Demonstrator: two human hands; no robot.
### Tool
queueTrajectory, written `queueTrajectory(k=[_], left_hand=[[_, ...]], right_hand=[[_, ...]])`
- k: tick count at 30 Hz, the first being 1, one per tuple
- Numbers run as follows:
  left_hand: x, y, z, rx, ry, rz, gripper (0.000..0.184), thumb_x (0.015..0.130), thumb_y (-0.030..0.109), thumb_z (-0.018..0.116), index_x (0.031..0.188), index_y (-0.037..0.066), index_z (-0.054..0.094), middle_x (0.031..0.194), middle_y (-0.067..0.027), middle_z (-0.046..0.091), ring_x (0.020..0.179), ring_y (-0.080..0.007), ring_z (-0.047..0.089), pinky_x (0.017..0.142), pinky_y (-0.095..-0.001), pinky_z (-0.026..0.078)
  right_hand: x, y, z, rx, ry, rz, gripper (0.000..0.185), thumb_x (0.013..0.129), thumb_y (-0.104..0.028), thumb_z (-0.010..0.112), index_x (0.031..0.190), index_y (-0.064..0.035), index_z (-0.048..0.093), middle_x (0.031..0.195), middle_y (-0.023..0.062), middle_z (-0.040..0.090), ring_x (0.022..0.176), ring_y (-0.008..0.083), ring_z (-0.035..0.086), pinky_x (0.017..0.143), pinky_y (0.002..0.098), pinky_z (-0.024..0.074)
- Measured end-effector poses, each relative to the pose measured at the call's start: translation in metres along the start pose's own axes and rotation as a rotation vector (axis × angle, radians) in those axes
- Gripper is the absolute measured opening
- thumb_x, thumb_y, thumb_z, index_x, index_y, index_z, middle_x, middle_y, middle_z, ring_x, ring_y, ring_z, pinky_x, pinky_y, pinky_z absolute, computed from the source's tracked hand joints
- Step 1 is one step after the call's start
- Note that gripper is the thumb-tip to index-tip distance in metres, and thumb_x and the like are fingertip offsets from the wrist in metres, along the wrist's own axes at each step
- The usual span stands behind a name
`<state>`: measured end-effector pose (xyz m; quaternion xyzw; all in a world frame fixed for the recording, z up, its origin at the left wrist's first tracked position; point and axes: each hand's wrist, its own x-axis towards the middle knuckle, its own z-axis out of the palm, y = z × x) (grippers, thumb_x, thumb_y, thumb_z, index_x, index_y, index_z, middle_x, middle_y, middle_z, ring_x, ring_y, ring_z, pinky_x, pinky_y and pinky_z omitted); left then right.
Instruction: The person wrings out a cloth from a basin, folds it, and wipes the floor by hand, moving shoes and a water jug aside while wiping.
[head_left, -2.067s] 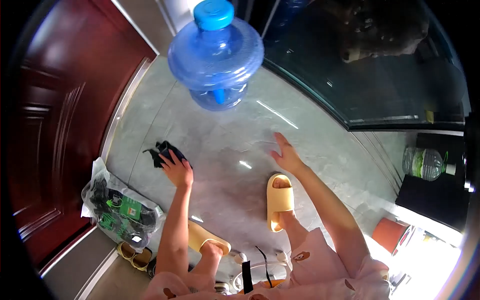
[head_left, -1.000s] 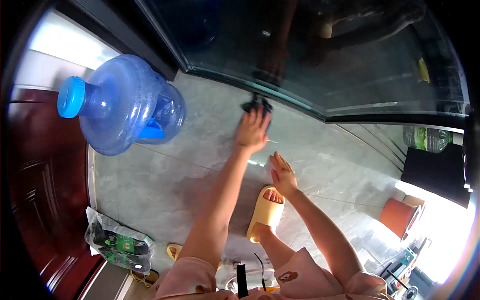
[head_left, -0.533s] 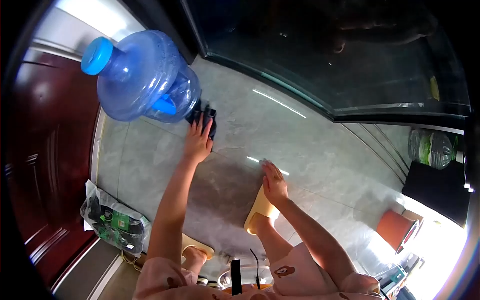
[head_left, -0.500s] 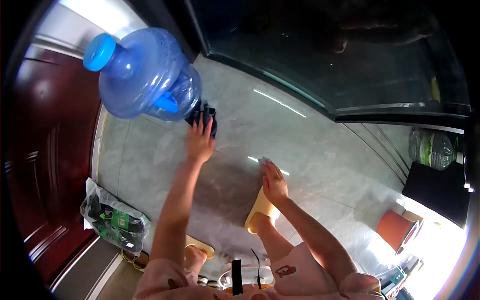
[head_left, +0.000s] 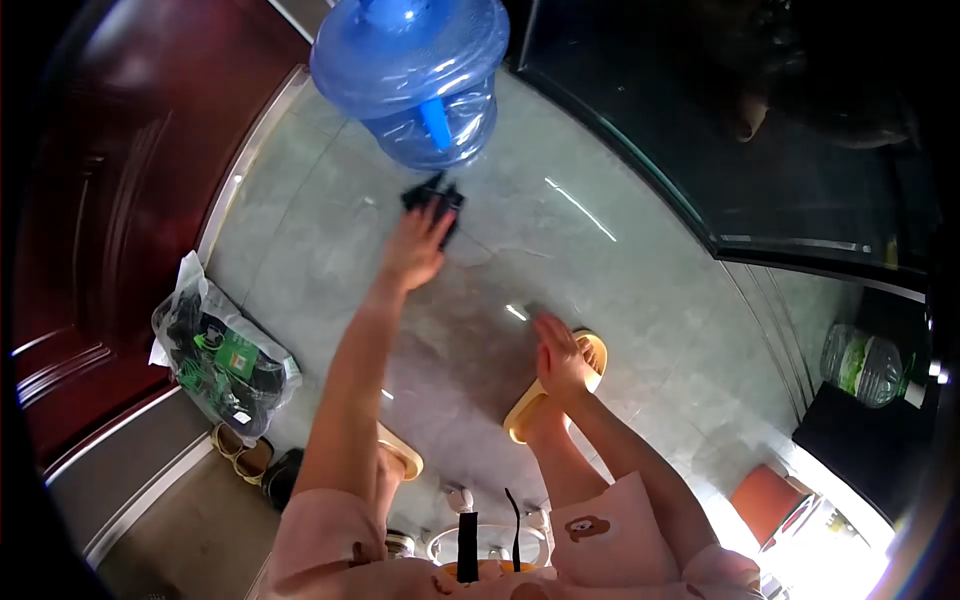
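Note:
My left hand (head_left: 414,247) presses a dark cloth (head_left: 436,208) flat against the grey tiled floor (head_left: 480,290), its fingers spread over the cloth. Just beyond the cloth stands a large blue water bottle (head_left: 415,80) with a blue handle. My right hand (head_left: 562,362) hangs over the yellow slipper (head_left: 527,408) on my right foot, fingers stretched out and nothing held. A second yellow slipper (head_left: 402,452) shows beside my left forearm.
A dark red door (head_left: 120,200) stands at the left, with a plastic bag of dark items (head_left: 228,360) beside it. A dark glass panel (head_left: 720,140) is at upper right. A clear bottle (head_left: 862,366) and an orange-red container (head_left: 768,505) are at the right.
The view has turned, so the blue bottle now appears further right and higher. My left hand and the cloth have a small gap from the bottle, where before they were against its base.

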<state>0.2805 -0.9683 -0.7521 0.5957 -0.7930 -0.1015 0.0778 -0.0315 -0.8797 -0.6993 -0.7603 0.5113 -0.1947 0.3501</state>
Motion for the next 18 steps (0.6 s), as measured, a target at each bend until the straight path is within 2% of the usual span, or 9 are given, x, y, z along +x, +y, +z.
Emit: queueTrajectory(k=[3,4,6,7,9,10,14,17,18], left_hand=[[-0.048,-0.034,0.008,0.058,0.155,-0.318,0.07,0.072,0.019,0.059,0.138,0.009,0.038,0.143,-0.0232,0.033,0.122,-0.0442,0.039,0.102,-0.0516,0.033],[-0.055,-0.024,0.013,0.156,0.323,-0.367,0.064,0.071,0.017,0.058,0.133,0.006,0.044,0.136,-0.027,0.04,0.11,-0.0453,0.047,0.095,-0.0503,0.038],[-0.059,0.027,0.026,0.176,0.316,-0.486,0.053,0.068,0.014,0.056,0.12,0.003,0.054,0.12,-0.0289,0.051,0.092,-0.0432,0.053,0.081,-0.0489,0.044],[-0.05,0.064,0.003,-0.012,0.222,-0.439,0.047,0.07,0.01,0.054,0.116,-0.001,0.054,0.113,-0.0273,0.053,0.102,-0.0421,0.049,0.086,-0.048,0.041],[-0.059,0.124,0.002,-0.243,-0.322,-0.219,0.043,0.073,0.017,0.053,0.113,0.002,0.059,0.117,-0.0242,0.054,0.11,-0.0379,0.049,0.09,-0.0465,0.04],[-0.091,0.146,0.037,-0.174,0.041,-0.014,0.046,0.075,0.025,0.054,0.116,0.005,0.059,0.123,-0.0196,0.053,0.121,-0.036,0.044,0.096,-0.0486,0.038],[-0.117,0.136,0.046,-0.266,-0.132,0.186,0.045,0.08,0.022,0.051,0.122,0.007,0.056,0.13,-0.0132,0.051,0.13,-0.0366,0.036,0.105,-0.0498,0.032],[-0.118,0.065,0.023,-0.095,-0.245,-0.184,0.051,0.085,0.023,0.049,0.134,0.013,0.047,0.139,-0.0149,0.043,0.137,-0.036,0.022,0.113,-0.0459,0.019],[-0.123,0.061,0.022,-0.095,-0.239,-0.192,0.051,0.085,0.023,0.049,0.134,0.013,0.047,0.139,-0.0149,0.043,0.137,-0.036,0.022,0.113,-0.0459,0.019]], right_hand=[[-0.001,-0.002,0.004,-0.007,-0.014,-0.008,0.032,0.081,0.002,0.052,0.112,-0.0022,0.058,0.122,0.0164,0.054,0.115,0.0373,0.05,0.096,0.0435,0.0432],[-0.001,-0.001,0.006,-0.015,-0.007,-0.02,0.033,0.081,0.002,0.052,0.112,-0.0025,0.058,0.123,0.0163,0.054,0.115,0.0374,0.05,0.096,0.0435,0.0433],[0.0,-0.001,0.012,-0.025,0.002,-0.044,0.034,0.08,0.002,0.051,0.113,-0.0029,0.058,0.123,0.016,0.054,0.115,0.0374,0.05,0.096,0.0434,0.0435],[0.002,-0.003,0.015,-0.001,-0.011,-0.048,0.033,0.082,0.001,0.05,0.114,-0.0029,0.058,0.123,0.0161,0.054,0.117,0.0371,0.049,0.098,0.0436,0.0423],[0.008,-0.011,0.021,0.009,-0.027,-0.048,0.033,0.083,0.0,0.049,0.115,-0.0022,0.057,0.124,0.0162,0.053,0.118,0.0368,0.048,0.099,0.044,0.0407],[0.011,-0.015,0.025,0.014,-0.034,-0.048,0.033,0.083,-0.001,0.049,0.115,-0.0019,0.057,0.125,0.0163,0.053,0.119,0.0367,0.048,0.1,0.0442,0.0399],[0.021,-0.041,0.043,0.026,-0.062,-0.034,0.033,0.084,-0.003,0.049,0.116,-0.0003,0.056,0.128,0.0168,0.051,0.12,0.0368,0.047,0.102,0.0449,0.038],[0.019,-0.051,0.057,-0.011,-0.124,-0.061,0.035,0.083,-0.003,0.051,0.118,-0.0032,0.056,0.131,0.0173,0.049,0.12,0.0371,0.046,0.103,0.0438,0.0372],[0.016,-0.054,0.06,-0.022,-0.154,-0.058,0.036,0.083,-0.003,0.051,0.118,-0.0043,0.055,0.131,0.0173,0.048,0.121,0.037,0.046,0.103,0.0435,0.0369]])
